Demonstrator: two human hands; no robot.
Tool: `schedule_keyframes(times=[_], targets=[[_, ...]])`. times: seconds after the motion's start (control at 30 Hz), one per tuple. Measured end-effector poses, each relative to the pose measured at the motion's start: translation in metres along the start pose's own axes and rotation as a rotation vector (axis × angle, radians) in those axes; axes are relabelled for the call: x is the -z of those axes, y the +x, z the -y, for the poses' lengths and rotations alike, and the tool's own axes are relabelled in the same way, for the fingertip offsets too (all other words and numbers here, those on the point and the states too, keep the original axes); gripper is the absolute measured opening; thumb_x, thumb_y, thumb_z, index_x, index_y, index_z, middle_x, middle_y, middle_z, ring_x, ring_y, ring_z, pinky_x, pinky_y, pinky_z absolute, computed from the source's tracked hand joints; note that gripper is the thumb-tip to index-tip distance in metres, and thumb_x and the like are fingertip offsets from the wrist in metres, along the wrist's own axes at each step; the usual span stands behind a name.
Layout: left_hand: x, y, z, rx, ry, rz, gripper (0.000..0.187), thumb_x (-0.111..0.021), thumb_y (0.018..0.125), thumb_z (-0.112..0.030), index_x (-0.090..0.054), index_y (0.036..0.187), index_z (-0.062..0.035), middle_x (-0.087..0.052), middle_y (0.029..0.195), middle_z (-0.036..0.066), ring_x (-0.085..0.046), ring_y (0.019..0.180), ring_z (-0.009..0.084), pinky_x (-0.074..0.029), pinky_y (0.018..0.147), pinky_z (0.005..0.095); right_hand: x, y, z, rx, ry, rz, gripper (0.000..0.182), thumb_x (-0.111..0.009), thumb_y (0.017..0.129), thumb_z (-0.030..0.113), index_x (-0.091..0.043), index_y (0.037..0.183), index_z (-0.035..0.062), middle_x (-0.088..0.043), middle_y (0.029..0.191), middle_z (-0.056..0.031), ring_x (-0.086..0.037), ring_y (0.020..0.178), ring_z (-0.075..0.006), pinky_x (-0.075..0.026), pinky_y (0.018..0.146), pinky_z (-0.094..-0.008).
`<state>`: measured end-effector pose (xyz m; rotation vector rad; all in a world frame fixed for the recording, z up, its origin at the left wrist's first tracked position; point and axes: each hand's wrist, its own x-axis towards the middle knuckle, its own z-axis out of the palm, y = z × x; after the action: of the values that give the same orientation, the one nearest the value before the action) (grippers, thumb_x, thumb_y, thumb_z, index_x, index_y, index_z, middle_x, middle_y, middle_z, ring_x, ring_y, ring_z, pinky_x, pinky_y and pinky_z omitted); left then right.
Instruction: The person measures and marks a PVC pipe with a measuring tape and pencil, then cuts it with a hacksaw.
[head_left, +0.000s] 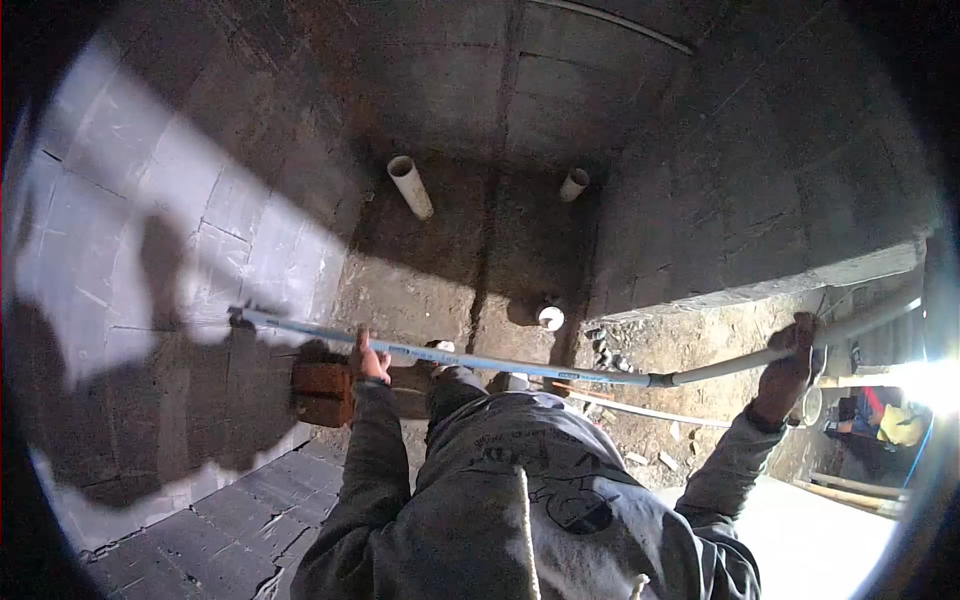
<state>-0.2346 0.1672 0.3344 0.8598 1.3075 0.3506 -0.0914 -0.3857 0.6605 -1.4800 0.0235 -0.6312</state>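
Observation:
A long light-blue plastic pipe [490,364] with printed markings runs across in front of my body. At a dark joint [661,380] it meets a paler pipe [725,368], which slants up to the right. My left hand [370,358] is closed round the blue pipe toward its left part. Out to the right, my right hand [788,372] grips the paler pipe; some of its fingers are in shadow. The blue pipe's left end has a dark fitting [238,316] close to the block wall.
Two upright pipe stubs [410,188] [574,185] rise from the dirt floor, with a white capped one [550,317] nearer. A reddish-brown block [322,392] lies beside my left arm. Block walls [770,190] enclose the space; rubble and a bucket [808,405] are at right.

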Motion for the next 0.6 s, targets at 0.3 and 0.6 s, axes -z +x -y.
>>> schedule_keyframes(times=[0.3,0.6], targets=[[0.086,0.021,0.083,0.116,-0.104,0.020,0.043,-0.055,0.088,-0.042,-0.058,0.107,-0.0045,-0.061,0.093,0.009,-0.057,0.087,0.0221,-0.047,0.079,0.0358,-0.096,0.033,0.012,0.018,-0.083,0.232,0.020,-0.065,0.084,0.021,-0.061,0.091,0.0018,-0.054,0.069,-0.0014,-0.047,0.060,-0.0095,-0.037,0.057,-0.0251],[0.145,0.140,0.161,-0.014,-0.470,0.448,0.036,-0.050,0.091,-0.036,-0.057,0.102,-0.0028,-0.062,0.097,0.013,-0.059,0.089,0.0254,-0.050,0.080,0.0371,-0.217,0.119,-0.033,0.063,-0.763,0.437,0.052,-0.062,0.083,0.044,-0.057,0.112,0.0014,-0.065,0.086,-0.0142,-0.064,0.085,-0.0254,-0.051,0.076,-0.0400]])
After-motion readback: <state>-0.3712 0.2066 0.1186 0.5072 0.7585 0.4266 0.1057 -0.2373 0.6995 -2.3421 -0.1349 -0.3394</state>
